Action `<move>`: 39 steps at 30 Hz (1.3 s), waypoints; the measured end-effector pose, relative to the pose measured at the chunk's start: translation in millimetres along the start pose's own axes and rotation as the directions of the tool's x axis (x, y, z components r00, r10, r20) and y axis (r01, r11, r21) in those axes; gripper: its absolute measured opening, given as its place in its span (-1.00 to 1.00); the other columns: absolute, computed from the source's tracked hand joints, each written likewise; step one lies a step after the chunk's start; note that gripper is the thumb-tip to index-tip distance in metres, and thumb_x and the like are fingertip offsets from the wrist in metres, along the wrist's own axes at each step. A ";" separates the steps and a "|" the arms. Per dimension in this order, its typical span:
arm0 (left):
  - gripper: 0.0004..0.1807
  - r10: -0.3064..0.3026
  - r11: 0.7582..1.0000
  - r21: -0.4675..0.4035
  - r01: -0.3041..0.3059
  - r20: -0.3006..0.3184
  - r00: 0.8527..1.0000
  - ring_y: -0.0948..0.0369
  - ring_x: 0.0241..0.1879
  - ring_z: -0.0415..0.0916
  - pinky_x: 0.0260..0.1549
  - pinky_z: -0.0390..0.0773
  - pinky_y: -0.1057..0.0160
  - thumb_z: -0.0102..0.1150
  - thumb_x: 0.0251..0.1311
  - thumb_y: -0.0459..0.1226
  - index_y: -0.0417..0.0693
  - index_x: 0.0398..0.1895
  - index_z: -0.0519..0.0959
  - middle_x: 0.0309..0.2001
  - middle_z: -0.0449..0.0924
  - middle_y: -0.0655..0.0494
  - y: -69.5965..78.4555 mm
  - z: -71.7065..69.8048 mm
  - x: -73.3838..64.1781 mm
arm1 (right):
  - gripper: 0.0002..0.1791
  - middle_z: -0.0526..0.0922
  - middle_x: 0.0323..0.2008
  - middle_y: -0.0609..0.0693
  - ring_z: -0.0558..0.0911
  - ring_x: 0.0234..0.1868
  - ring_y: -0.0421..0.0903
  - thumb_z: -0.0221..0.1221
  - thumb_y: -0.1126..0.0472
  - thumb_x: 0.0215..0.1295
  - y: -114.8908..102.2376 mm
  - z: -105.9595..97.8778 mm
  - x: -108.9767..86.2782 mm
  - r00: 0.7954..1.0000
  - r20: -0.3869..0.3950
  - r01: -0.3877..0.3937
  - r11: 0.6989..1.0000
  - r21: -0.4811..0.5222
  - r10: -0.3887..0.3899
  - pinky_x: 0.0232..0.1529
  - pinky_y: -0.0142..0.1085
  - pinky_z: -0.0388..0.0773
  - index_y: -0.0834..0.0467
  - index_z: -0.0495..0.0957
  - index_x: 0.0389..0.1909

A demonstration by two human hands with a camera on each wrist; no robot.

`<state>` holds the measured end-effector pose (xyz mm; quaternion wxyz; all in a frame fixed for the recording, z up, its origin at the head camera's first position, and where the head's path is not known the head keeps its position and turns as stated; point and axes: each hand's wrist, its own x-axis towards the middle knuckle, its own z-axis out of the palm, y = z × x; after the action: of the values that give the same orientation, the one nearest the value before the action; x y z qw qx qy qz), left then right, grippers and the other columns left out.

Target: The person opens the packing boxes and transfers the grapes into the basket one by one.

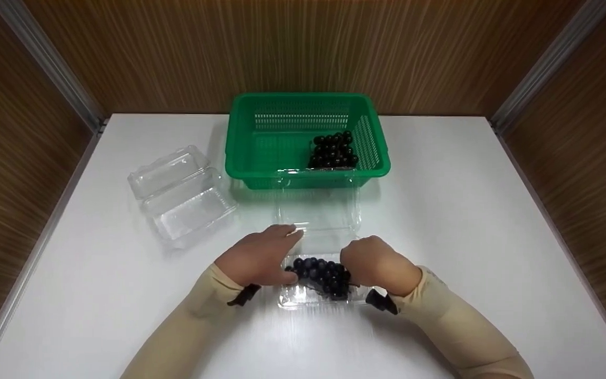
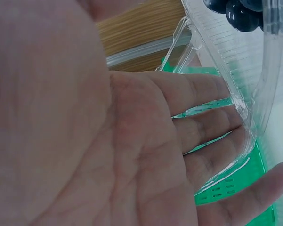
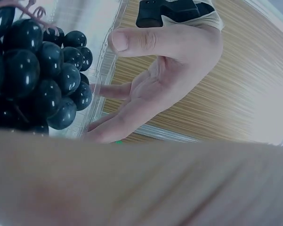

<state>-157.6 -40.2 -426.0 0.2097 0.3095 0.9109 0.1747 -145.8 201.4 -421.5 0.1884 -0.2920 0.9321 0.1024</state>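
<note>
A bunch of dark grapes (image 1: 324, 272) lies in the base of a clear plastic clamshell box (image 1: 293, 300) in front of me. The box's lid (image 1: 316, 208) stands open toward the back. My left hand (image 1: 261, 257) rests along the box's left side, fingers extended; in the left wrist view its fingers (image 2: 205, 125) lie against the clear wall. My right hand (image 1: 379, 266), with fingers curled downward, grips the bunch at its right end; its fingertips are hidden in the head view. A pinkish stem (image 3: 26, 9) shows above the grapes in the right wrist view.
Behind the lid stands a green plastic basket (image 1: 234, 139) with another bunch of dark grapes (image 1: 333, 150) in its right part. A second clear clamshell box (image 1: 190, 210) lies open at the left. Wood-grain panels (image 1: 303, 47) enclose the white table (image 1: 466, 210) at the back and sides.
</note>
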 end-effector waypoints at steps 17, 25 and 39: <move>-0.03 0.030 0.999 0.042 -0.028 -0.034 0.999 -0.07 0.57 0.10 0.38 0.37 -0.08 0.34 0.19 -0.01 -0.26 0.59 0.19 0.56 0.17 -0.20 -2.0 1.9 -1.6 | -0.87 0.67 -0.53 -0.15 0.58 -0.52 -0.12 0.35 0.13 0.22 10.5 1.1 11.9 0.978 -0.171 0.153 0.962 0.226 -0.116 -0.47 -0.10 0.57 0.05 0.72 -0.49; -0.03 0.018 0.999 0.038 -0.016 -0.042 0.999 -0.05 0.57 0.10 0.38 0.38 -0.08 0.34 0.18 -0.01 -0.24 0.58 0.21 0.56 0.18 -0.19 -1.3 0.2 -1.1 | -0.84 0.53 -0.64 -0.14 0.53 -0.72 -0.17 0.18 0.11 0.50 11.5 -2.4 15.9 0.993 -0.071 0.116 0.923 0.366 -0.097 -0.42 -0.09 0.54 0.10 0.50 -0.25; -0.01 -0.006 1.000 0.020 0.006 -0.013 1.000 -0.04 0.59 0.05 0.44 0.28 -0.08 0.34 0.21 0.02 -0.19 0.61 0.17 0.58 0.15 -0.15 -2.0 -0.8 -1.0 | -0.87 0.72 -0.38 -0.04 0.67 -0.33 -0.07 0.20 0.43 0.26 21.1 -7.3 15.0 0.961 -0.249 0.210 0.897 0.388 -0.117 -0.23 -0.14 0.62 0.17 0.66 -0.29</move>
<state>-158.3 -42.4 -426.0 0.2012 0.3078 0.9148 0.1670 -171.5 208.6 -419.3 0.1496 -0.3328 0.9197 -0.1449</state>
